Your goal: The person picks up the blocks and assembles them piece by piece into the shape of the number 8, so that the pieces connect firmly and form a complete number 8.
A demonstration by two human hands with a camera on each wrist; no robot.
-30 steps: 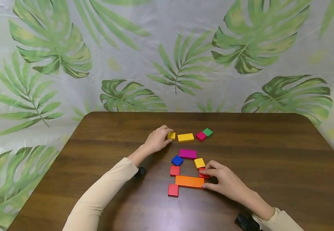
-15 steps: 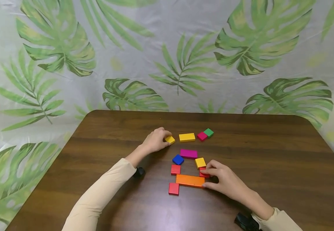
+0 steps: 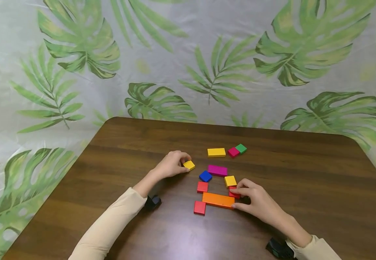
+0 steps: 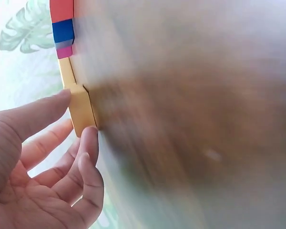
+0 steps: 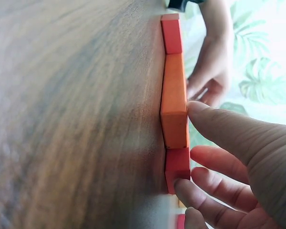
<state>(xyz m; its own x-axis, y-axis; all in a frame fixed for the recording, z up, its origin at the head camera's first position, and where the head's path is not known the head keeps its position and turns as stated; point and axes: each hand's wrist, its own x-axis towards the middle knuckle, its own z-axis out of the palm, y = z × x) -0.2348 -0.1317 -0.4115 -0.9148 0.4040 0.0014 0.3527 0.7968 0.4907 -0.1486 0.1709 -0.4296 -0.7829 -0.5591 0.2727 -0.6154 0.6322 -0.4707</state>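
Yellow and nearly square, the small block (image 3: 189, 165) sits just below the middle of the head view, pinched between the thumb and fingers of the left hand (image 3: 169, 165). It lies at that hand's right side, turned askew, so it shows no clear long axis; whether it is lifted at all from the table (image 3: 292, 155) is hard to tell. Right of it, across a short gap, come the blue block (image 3: 205, 176), slightly lower, and the magenta bar (image 3: 217, 170), whose long axis runs left to right with a slight downward slope. That gap is the key relation, and the left hand is the nearer one to it. The right hand (image 3: 260, 203), farther off at lower right, touches the end of the orange bar (image 3: 218, 200) with its thumb and the adjoining red block (image 5: 177, 162) with a fingertip; whether it pinches or merely steadies them cannot be told.
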